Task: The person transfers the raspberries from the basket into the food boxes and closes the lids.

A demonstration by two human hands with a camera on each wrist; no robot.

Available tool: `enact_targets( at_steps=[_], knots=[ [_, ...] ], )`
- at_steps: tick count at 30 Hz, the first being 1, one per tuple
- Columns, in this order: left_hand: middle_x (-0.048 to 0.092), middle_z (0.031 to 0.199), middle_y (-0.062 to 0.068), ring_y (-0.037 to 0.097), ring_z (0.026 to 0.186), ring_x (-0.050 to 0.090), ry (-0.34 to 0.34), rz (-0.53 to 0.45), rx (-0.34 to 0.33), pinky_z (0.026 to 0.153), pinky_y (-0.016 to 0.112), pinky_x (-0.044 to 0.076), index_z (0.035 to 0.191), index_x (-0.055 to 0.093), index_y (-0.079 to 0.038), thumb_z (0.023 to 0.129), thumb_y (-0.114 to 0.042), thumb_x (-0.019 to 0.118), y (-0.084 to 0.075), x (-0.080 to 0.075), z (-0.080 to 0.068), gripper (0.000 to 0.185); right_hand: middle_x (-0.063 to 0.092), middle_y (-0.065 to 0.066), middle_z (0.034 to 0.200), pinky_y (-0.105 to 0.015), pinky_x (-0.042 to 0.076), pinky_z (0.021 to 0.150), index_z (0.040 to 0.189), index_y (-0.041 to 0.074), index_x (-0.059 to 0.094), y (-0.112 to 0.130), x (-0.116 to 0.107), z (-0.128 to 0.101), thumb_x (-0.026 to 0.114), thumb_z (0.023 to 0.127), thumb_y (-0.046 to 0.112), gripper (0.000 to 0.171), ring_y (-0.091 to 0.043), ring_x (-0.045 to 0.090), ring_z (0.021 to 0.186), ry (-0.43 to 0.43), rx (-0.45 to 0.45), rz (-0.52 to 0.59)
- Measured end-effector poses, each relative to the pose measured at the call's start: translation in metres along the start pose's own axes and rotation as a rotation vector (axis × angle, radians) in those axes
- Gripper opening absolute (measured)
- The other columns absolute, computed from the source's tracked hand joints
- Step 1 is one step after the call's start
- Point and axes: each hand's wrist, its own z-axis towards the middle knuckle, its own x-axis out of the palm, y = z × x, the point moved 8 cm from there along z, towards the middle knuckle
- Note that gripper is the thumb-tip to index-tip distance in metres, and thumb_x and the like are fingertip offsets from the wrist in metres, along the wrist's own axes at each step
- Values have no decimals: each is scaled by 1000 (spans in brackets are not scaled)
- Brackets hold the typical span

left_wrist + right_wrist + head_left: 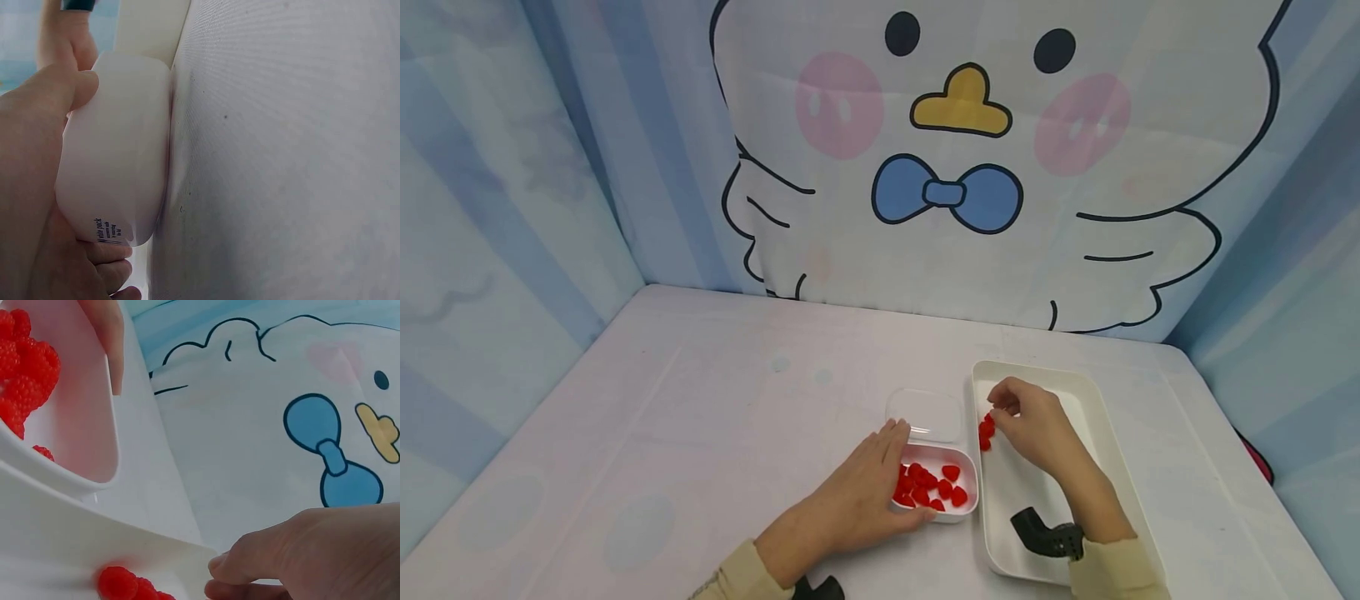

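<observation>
My left hand [861, 487] grips a small white plastic box [957, 515], thumb along the near rim and fingers along the far left side. Red raspberries [25, 375] lie inside it. In the left wrist view the box wall [119, 150] shows small dark print near its bottom. Right of the box stands a shallow white tray [1022, 500]. A short row of raspberries [986, 433] lies along its left wall. Over them hovers my right hand [1037, 429], fingers loosely bent, thumb and fingertip near each other. Nothing shows between those fingertips in the right wrist view.
A clear lid [925, 414] lies directly behind the box. The box stands close against the tray's left wall. A printed fabric backdrop [940, 267] rises behind the pale tabletop [700, 417], with blue cloth walls on both sides.
</observation>
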Motion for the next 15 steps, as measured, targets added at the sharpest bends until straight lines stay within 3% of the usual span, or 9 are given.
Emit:
enact_targets(
  at_steps=[15],
  knots=[
    [29,162,6,24,153,22,12,-21,-13,123,45,26,157,19,-9,84,-62,64,0,1,0,101,69,-19,101,-44,59,84,103,-1,63,-16,16,17,62,90,5,14,-28,63,89,60,44,-38]
  ],
)
